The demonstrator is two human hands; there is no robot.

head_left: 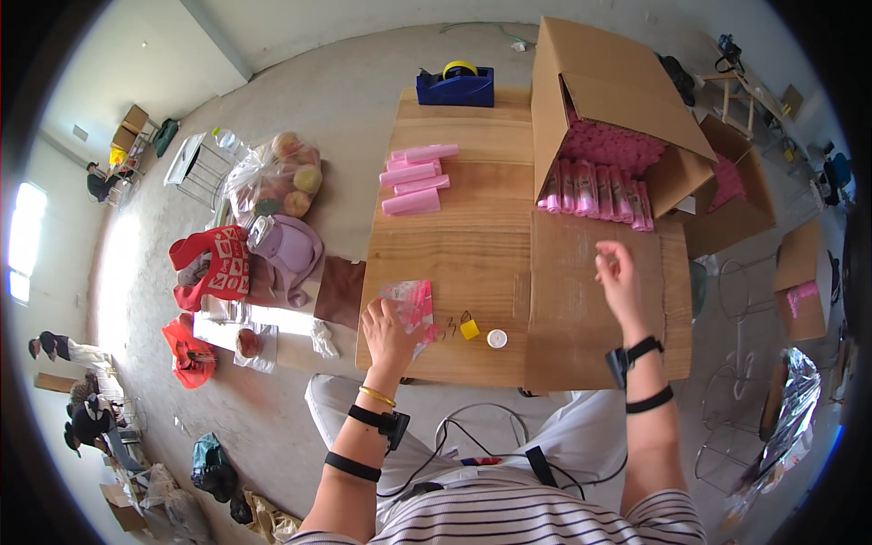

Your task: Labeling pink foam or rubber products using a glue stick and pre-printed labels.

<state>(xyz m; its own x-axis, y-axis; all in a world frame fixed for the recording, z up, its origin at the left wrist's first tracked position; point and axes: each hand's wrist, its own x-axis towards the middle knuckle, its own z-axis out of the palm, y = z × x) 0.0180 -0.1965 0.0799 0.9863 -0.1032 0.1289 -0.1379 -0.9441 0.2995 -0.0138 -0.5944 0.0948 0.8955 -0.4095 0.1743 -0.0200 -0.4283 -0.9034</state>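
At the near left edge of the wooden table, my left hand (388, 332) has its fingers bent and closed on a clear plastic bag with pink print (418, 304). The thumb side is partly hidden. My right hand (619, 280) hangs above the cardboard flap with loosely curled fingers, somewhat apart, and nothing visible in them. Ahead of it, a row of pink wrapped rolls (595, 193) lies at the mouth of a large cardboard box (627, 82), with more pink rolls packed inside. Several unwrapped pink rolls (416, 177) lie together at the table's left.
A blue tape dispenser (456, 88) stands at the table's far edge. A yellow square (469, 329) and a white round cap (497, 339) lie near my left hand. Left are a bag of fruit (289, 182) and a red bag (213, 268); another open box (734, 191) stands right.
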